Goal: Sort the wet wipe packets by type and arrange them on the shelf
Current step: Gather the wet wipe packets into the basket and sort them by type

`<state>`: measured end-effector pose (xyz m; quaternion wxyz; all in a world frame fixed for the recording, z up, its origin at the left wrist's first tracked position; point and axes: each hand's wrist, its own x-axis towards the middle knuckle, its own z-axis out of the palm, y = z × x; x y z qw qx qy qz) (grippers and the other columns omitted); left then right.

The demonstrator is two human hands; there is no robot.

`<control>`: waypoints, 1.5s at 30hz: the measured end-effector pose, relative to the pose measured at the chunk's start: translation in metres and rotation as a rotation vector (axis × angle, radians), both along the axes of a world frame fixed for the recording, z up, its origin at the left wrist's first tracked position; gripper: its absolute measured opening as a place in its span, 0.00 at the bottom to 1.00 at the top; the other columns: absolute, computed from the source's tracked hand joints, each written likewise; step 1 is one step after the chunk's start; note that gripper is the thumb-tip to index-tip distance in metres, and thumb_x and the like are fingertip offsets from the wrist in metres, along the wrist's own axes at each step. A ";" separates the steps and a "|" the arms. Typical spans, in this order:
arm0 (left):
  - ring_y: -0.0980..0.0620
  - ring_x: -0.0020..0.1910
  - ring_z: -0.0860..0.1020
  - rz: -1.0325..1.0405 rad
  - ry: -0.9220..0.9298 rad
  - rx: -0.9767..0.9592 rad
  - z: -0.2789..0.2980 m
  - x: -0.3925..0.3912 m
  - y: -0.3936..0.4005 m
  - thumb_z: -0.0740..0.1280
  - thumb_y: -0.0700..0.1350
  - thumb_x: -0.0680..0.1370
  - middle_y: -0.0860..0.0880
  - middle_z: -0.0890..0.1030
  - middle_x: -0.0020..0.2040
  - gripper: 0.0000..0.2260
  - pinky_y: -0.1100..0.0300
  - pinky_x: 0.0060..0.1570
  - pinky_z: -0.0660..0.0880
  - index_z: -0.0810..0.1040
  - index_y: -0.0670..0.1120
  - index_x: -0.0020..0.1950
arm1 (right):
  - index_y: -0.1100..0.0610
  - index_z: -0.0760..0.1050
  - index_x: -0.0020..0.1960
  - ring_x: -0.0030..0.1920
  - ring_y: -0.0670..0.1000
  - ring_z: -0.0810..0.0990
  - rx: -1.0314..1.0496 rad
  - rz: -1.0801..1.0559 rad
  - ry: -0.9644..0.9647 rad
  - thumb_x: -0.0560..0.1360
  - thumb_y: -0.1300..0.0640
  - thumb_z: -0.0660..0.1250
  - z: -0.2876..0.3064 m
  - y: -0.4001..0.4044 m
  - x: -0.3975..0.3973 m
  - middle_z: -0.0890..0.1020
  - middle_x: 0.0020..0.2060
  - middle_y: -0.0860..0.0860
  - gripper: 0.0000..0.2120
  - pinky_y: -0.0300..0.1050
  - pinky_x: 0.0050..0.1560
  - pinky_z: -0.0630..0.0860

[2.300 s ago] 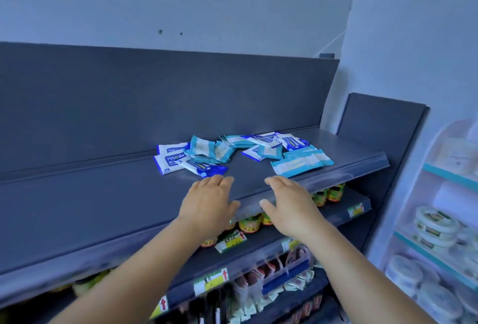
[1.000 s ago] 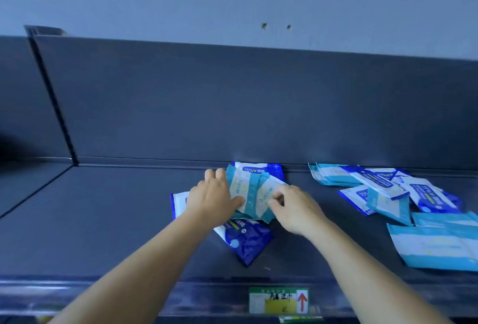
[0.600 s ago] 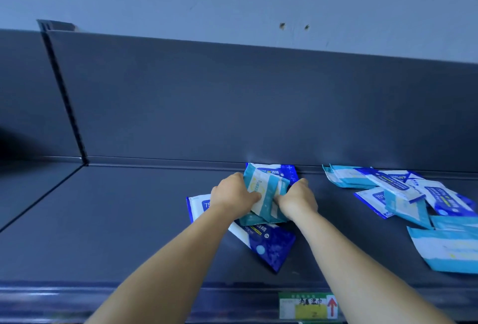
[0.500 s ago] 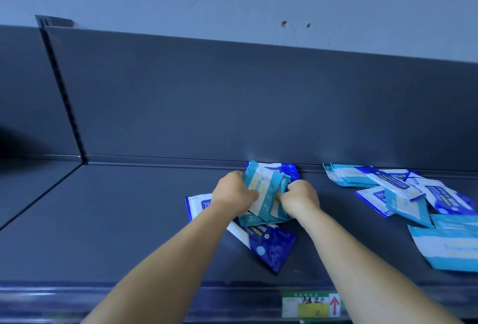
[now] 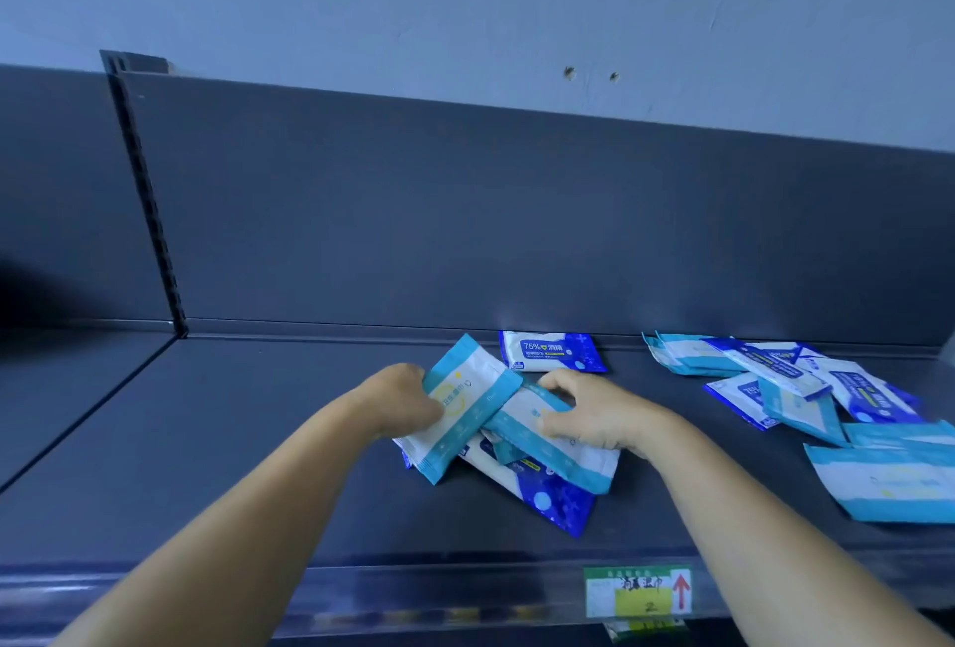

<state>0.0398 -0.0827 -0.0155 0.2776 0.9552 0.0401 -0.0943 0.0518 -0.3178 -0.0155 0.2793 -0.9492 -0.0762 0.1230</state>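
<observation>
Two teal-and-white packets (image 5: 467, 408) overlap mid-shelf (image 5: 232, 440) atop dark blue packets (image 5: 542, 491) — left hand (image 5: 403, 401) fingers curled round one, right hand (image 5: 594, 411) fingers pinching the other — a mixed pile (image 5: 806, 388) towards the right edge.

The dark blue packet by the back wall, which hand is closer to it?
Right. The right hand sits just below the dark blue packet; the left hand is farther off to its left.

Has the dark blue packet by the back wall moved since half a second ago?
No. The dark blue packet lies against the back panel as before.
</observation>
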 end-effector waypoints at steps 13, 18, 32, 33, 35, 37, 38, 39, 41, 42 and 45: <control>0.50 0.46 0.77 -0.005 -0.034 -0.078 -0.009 -0.018 0.006 0.66 0.45 0.74 0.49 0.78 0.48 0.08 0.62 0.39 0.72 0.75 0.45 0.52 | 0.38 0.51 0.76 0.72 0.46 0.60 -0.260 0.141 0.148 0.67 0.46 0.71 0.015 0.012 -0.013 0.55 0.74 0.42 0.43 0.46 0.70 0.62; 0.50 0.46 0.78 0.013 -0.078 -0.119 -0.013 -0.021 0.004 0.64 0.43 0.75 0.50 0.79 0.47 0.07 0.61 0.39 0.74 0.76 0.46 0.52 | 0.33 0.50 0.74 0.68 0.49 0.65 -0.217 0.171 0.180 0.64 0.51 0.72 0.017 0.023 -0.009 0.59 0.72 0.46 0.47 0.49 0.68 0.66; 0.50 0.48 0.79 0.080 -0.154 -0.134 -0.017 -0.032 0.003 0.63 0.43 0.74 0.53 0.79 0.43 0.04 0.55 0.47 0.76 0.74 0.50 0.47 | 0.34 0.51 0.73 0.67 0.47 0.67 -0.297 0.213 0.146 0.55 0.40 0.76 0.016 0.024 0.005 0.66 0.69 0.41 0.53 0.50 0.67 0.67; 0.50 0.47 0.79 0.092 -0.159 -0.145 -0.018 -0.033 0.004 0.63 0.43 0.74 0.53 0.79 0.43 0.04 0.55 0.46 0.75 0.75 0.49 0.48 | 0.36 0.54 0.74 0.67 0.47 0.68 -0.305 0.208 0.139 0.56 0.40 0.76 0.016 0.024 0.004 0.67 0.68 0.40 0.51 0.50 0.67 0.67; 0.50 0.44 0.78 0.119 -0.179 -0.173 -0.020 -0.035 0.006 0.64 0.43 0.74 0.52 0.78 0.43 0.05 0.57 0.41 0.74 0.75 0.47 0.50 | 0.42 0.63 0.71 0.64 0.48 0.70 -0.314 0.150 0.111 0.59 0.40 0.77 0.016 0.020 0.000 0.69 0.65 0.42 0.44 0.49 0.65 0.70; 0.51 0.40 0.75 0.140 -0.219 -0.193 -0.020 -0.037 0.007 0.64 0.42 0.75 0.52 0.76 0.40 0.04 0.60 0.37 0.70 0.74 0.47 0.48 | 0.48 0.72 0.61 0.57 0.47 0.77 -0.149 0.052 0.092 0.60 0.45 0.78 0.012 0.012 -0.002 0.76 0.58 0.43 0.32 0.47 0.60 0.74; 0.52 0.38 0.74 0.151 -0.245 -0.201 -0.019 -0.039 0.008 0.63 0.42 0.75 0.53 0.75 0.39 0.03 0.61 0.34 0.69 0.73 0.47 0.47 | 0.51 0.75 0.56 0.52 0.47 0.80 -0.036 0.017 0.077 0.60 0.48 0.78 0.009 0.008 -0.004 0.80 0.54 0.44 0.27 0.48 0.58 0.77; 0.53 0.37 0.73 0.166 -0.273 -0.215 -0.017 -0.040 0.009 0.63 0.41 0.75 0.54 0.75 0.38 0.03 0.62 0.32 0.68 0.73 0.48 0.47 | 0.52 0.77 0.52 0.49 0.48 0.83 0.058 -0.016 0.054 0.60 0.51 0.78 0.007 0.004 -0.005 0.83 0.50 0.46 0.23 0.49 0.56 0.79; 0.54 0.37 0.74 0.199 -0.339 -0.273 -0.011 -0.043 0.008 0.62 0.41 0.76 0.55 0.76 0.40 0.05 0.62 0.31 0.67 0.73 0.49 0.50 | 0.53 0.79 0.49 0.44 0.49 0.84 0.194 -0.085 -0.001 0.63 0.56 0.77 0.010 -0.002 -0.010 0.85 0.44 0.49 0.16 0.48 0.50 0.81; 0.55 0.38 0.74 0.216 -0.378 -0.319 -0.007 -0.045 0.007 0.62 0.40 0.76 0.56 0.76 0.41 0.07 0.63 0.30 0.67 0.73 0.50 0.52 | 0.52 0.78 0.48 0.42 0.49 0.84 0.249 -0.118 -0.039 0.65 0.58 0.76 0.013 -0.005 -0.014 0.85 0.43 0.49 0.13 0.45 0.45 0.80; 0.60 0.39 0.74 0.234 -0.476 -0.451 0.009 -0.047 0.000 0.62 0.40 0.77 0.59 0.76 0.44 0.10 0.64 0.30 0.66 0.72 0.53 0.56 | 0.49 0.75 0.47 0.43 0.50 0.83 0.363 -0.259 -0.220 0.68 0.58 0.75 0.022 -0.010 -0.024 0.83 0.43 0.48 0.12 0.47 0.42 0.80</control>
